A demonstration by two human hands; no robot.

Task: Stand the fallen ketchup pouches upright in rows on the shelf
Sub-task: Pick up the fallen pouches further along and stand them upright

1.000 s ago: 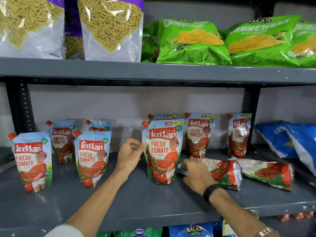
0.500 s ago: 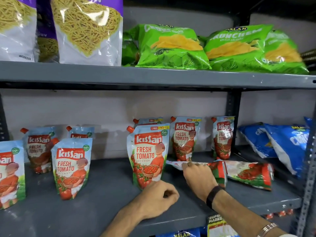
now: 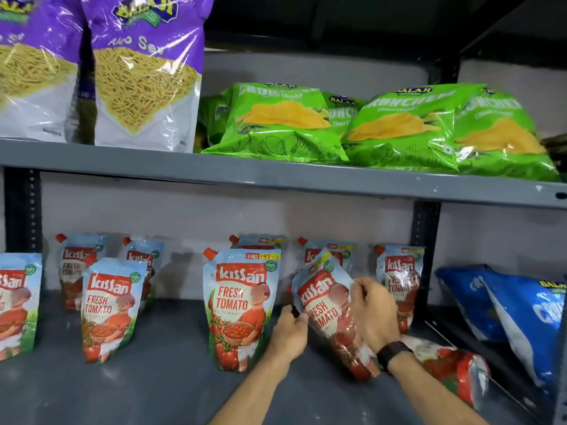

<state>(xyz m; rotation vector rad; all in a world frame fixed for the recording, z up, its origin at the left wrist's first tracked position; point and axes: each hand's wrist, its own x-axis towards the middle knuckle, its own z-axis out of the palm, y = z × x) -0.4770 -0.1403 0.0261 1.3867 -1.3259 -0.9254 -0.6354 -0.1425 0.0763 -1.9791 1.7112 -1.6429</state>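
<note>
The right hand point(image 3: 372, 314) grips a tilted pouch point(image 3: 329, 314). The left hand point(image 3: 290, 331), curled, pinches that pouch's left edge.

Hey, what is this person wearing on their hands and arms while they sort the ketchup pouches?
Both hands are bare, with no gloves or rings showing. The right hand has a black watch or band with a dark face strapped round the wrist. The left hand and its wrist carry nothing. Both forearms are uncovered as far as the picture's lower edge; no sleeve shows.
</note>
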